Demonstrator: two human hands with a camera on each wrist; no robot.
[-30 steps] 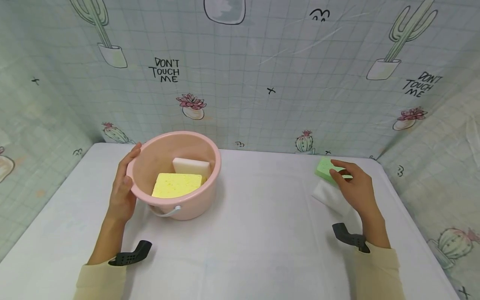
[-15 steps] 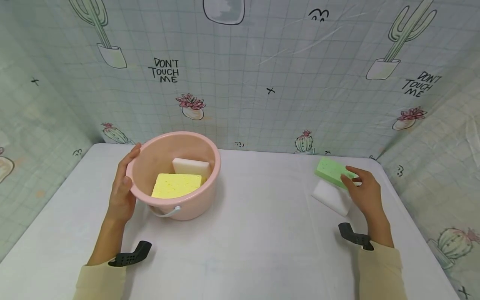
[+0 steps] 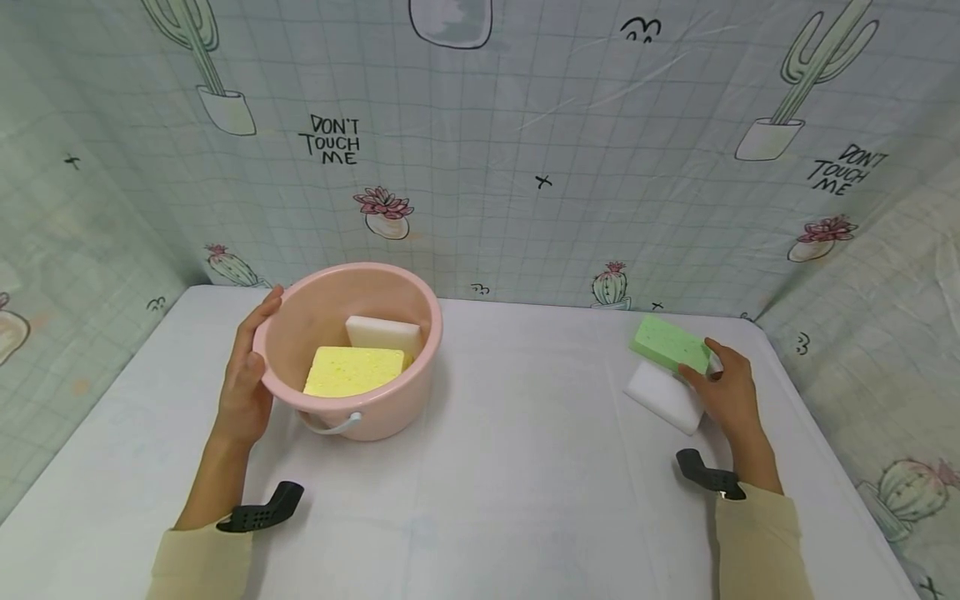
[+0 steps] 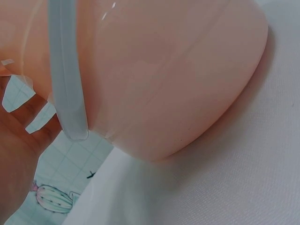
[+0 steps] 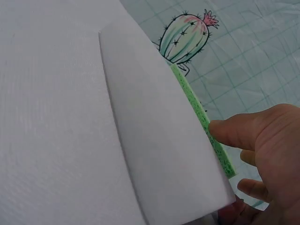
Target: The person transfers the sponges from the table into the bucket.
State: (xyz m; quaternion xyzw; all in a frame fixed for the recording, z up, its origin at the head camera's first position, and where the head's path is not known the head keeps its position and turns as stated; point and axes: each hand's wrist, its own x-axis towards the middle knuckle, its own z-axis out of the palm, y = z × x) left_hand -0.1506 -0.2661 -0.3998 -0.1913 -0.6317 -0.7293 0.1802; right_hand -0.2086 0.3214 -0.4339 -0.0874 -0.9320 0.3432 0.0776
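Note:
My left hand (image 3: 246, 383) rests against the outer left side of a pink bucket (image 3: 393, 404), its fingers straight along the wall just under the rim. Inside the bucket lie a yellow sponge (image 3: 354, 372) and a white sponge block (image 3: 382, 333). At the right, my right hand (image 3: 731, 396) pinches the right end of a green sponge (image 3: 667, 340) between thumb and index finger. In the right wrist view the thumb touches the green edge. Another white sponge block (image 3: 663, 396) lies right in front of the green one.
All of it stands on a white-covered table (image 3: 517, 500). A cactus-print cloth (image 3: 487, 167) rises behind the table and along both sides. The bucket's pale handle (image 4: 68, 70) hangs down its near side.
My right hand has moved to the right along the green sponge, from its middle to its right end, uncovering more of the sponges. The left hand and bucket have stayed put.

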